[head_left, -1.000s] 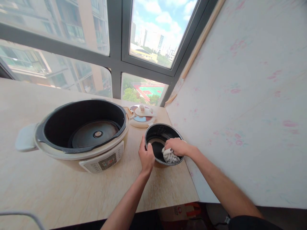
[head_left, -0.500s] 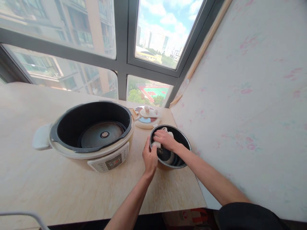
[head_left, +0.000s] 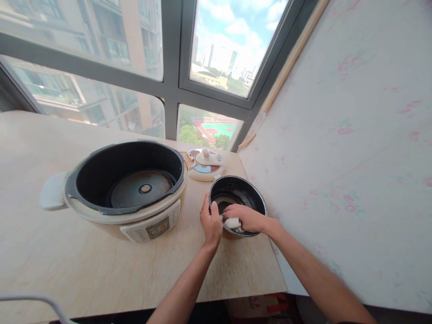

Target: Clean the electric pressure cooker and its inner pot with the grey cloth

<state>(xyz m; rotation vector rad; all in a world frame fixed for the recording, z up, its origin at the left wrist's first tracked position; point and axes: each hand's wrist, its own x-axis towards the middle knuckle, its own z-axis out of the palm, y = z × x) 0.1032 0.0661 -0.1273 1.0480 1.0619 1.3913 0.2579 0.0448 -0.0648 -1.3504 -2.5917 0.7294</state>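
Observation:
A dark inner pot (head_left: pixel 249 193) stands on the countertop near its right edge. My left hand (head_left: pixel 211 223) grips the pot's left rim, thumb near the inside and fingers around the outer wall. Inside the pot, my right hand (head_left: pixel 245 218) is closed on a white cloth (head_left: pixel 232 222), pressed to the near side of the inner wall. Part of the cloth is hidden under my fingers. Left of the pot sits the pressure cooker body (head_left: pixel 151 220), without a lid, its black interior showing. Behind the pot lies the cooker lid (head_left: pixel 205 164).
The marble-patterned countertop (head_left: pixel 101 265) runs along a grey-framed window (head_left: pixel 172 90). A floral-papered wall (head_left: pixel 337 157) borders it on the right. At the lower left lies a white cord (head_left: pixel 37 298). A bag with red marks (head_left: pixel 256 303) is below the counter's front edge.
My right hand has moved with the cloth from the far left inside of the pot to its near side. My left hand keeps its hold on the rim.

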